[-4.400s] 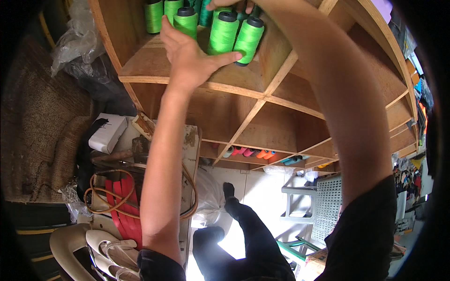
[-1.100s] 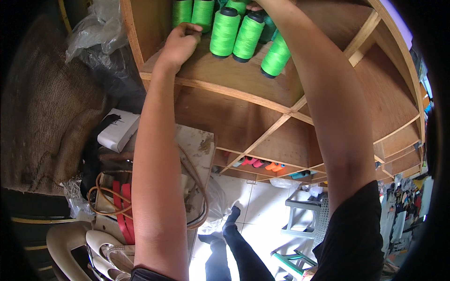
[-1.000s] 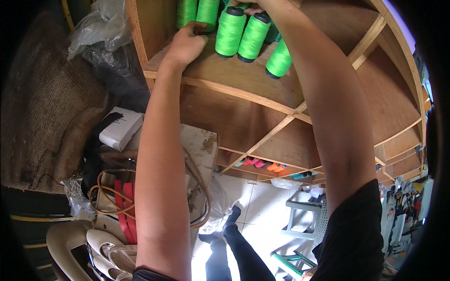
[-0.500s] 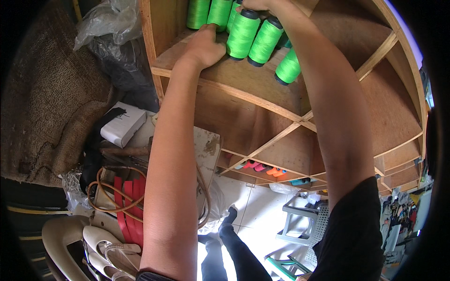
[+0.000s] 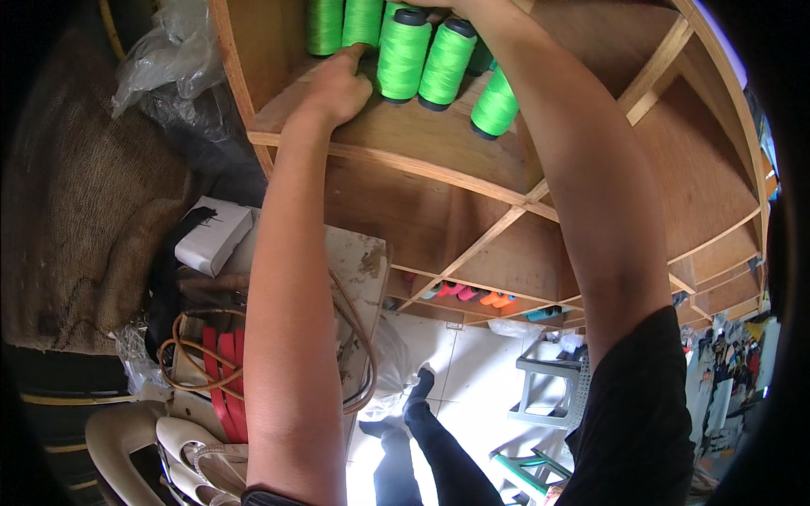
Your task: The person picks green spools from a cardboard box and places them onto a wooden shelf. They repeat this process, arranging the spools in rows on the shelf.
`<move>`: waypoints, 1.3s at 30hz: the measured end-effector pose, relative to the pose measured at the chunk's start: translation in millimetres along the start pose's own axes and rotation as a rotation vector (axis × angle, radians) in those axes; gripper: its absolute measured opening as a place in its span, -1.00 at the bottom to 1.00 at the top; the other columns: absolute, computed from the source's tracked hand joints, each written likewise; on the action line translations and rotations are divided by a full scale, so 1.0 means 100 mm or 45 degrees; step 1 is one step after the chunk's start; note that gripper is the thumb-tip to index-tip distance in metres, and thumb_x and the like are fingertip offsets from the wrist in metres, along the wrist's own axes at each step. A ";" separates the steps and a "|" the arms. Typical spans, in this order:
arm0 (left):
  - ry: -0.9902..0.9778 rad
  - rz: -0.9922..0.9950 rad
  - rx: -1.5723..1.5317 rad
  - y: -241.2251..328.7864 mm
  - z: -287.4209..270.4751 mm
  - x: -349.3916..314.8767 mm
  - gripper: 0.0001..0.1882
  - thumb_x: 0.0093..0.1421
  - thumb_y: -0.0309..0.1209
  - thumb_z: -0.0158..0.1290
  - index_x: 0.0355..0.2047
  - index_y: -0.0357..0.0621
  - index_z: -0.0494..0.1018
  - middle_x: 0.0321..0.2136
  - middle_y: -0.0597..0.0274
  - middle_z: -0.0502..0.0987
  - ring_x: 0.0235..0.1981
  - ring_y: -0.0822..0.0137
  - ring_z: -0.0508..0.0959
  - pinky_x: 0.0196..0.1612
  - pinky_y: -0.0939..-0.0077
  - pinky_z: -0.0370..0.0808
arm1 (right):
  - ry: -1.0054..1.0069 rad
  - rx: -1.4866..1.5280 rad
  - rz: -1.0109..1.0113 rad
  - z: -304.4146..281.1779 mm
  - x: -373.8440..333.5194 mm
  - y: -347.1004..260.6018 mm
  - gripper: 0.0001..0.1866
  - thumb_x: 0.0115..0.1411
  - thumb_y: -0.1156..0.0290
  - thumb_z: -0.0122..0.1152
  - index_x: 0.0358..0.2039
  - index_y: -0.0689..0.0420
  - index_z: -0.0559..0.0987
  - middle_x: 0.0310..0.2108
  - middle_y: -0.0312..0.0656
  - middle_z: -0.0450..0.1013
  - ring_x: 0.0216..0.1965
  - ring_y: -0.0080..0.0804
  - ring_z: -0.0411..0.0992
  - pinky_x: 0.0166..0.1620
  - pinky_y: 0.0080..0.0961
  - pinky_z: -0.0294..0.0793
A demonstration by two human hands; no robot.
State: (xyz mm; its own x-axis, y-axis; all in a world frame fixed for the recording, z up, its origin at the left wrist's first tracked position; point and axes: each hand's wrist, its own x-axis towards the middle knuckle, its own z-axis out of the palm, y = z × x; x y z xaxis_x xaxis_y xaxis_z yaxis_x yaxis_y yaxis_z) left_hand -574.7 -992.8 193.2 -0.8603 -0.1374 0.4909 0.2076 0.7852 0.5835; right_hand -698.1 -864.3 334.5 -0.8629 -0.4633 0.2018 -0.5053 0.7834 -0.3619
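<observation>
The left hand (image 5: 337,84) is resting knuckles-up on the plywood shelf board (image 5: 396,148), its fingers (image 5: 353,52) curled loosely and reaching inward, the fingertips touching the base of a bright green thread spool (image 5: 363,21) standing at the back of the compartment; they are not wrapping around it, and whether anything is pinched beneath them cannot be told. The right hand (image 5: 451,7) is reaching over from above, mostly cut off by the top edge, so its fingers are hidden and their state cannot be told; it is sitting right at the black tops of two upright bright green thread spools (image 5: 422,59) standing side by side just right of the left hand. Another green spool (image 5: 325,25) is standing at the far left against the compartment wall, and a tilted green spool (image 5: 495,105) is leaning just right of the pair.

Below, the wooden cubby shelf (image 5: 523,211) is showing smaller pink, orange and teal spools (image 5: 472,295) in a lower compartment. To the left, a white box (image 5: 211,236), coiled tan cord (image 5: 202,337) and red straps (image 5: 224,379) are lying on a worn tabletop (image 5: 363,261), with burlap sacking (image 5: 84,211) beside it.
</observation>
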 end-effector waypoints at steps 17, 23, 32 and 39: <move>0.019 -0.010 0.052 0.06 0.00 -0.02 -0.37 0.12 -0.53 -0.08 0.28 -0.22 0.35 0.12 -0.31 0.48 0.21 -0.17 0.43 0.28 0.09 0.37 | -0.411 -0.198 -0.260 -0.27 -0.83 -0.32 -0.44 0.07 0.05 0.50 -0.03 0.19 0.68 -0.03 0.08 0.60 -0.05 -0.09 0.57 0.04 -0.24 0.53; 0.026 0.037 0.072 0.04 0.04 0.05 -0.35 0.11 -0.49 -0.06 0.29 -0.21 0.33 0.14 -0.30 0.47 0.21 -0.17 0.43 0.29 0.11 0.36 | -0.240 -0.376 -0.289 -0.28 -0.97 -0.31 -0.44 0.07 0.14 0.50 -0.02 0.26 0.65 -0.01 0.06 0.59 0.00 -0.05 0.56 0.05 -0.23 0.52; -0.143 0.012 0.105 0.10 0.02 -0.02 -0.43 0.31 -0.37 -0.06 0.35 -0.09 0.30 0.22 -0.18 0.44 0.28 -0.07 0.40 0.33 0.23 0.32 | 0.407 0.219 0.074 -0.30 -0.96 -0.26 -0.55 0.06 0.24 0.33 -0.13 0.34 0.67 -0.07 0.18 0.59 0.04 -0.01 0.56 0.07 -0.22 0.49; -0.220 -0.056 0.221 0.12 0.06 -0.06 -0.35 0.28 -0.23 -0.13 0.42 0.20 0.21 0.35 0.00 0.30 0.37 0.03 0.27 0.42 0.18 0.18 | 0.711 0.232 0.260 -0.34 -1.14 -0.40 -0.56 0.06 0.25 0.31 -0.09 0.25 0.69 0.01 0.12 0.57 0.11 0.01 0.52 0.12 -0.22 0.47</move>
State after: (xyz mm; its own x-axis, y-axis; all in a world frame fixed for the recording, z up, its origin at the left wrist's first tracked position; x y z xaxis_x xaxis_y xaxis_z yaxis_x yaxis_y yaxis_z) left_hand -569.3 -978.9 193.5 -0.9366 -0.0800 0.3412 0.0982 0.8746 0.4747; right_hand -579.7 -829.0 356.7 -0.8417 0.0141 0.5398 -0.3620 0.7271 -0.5834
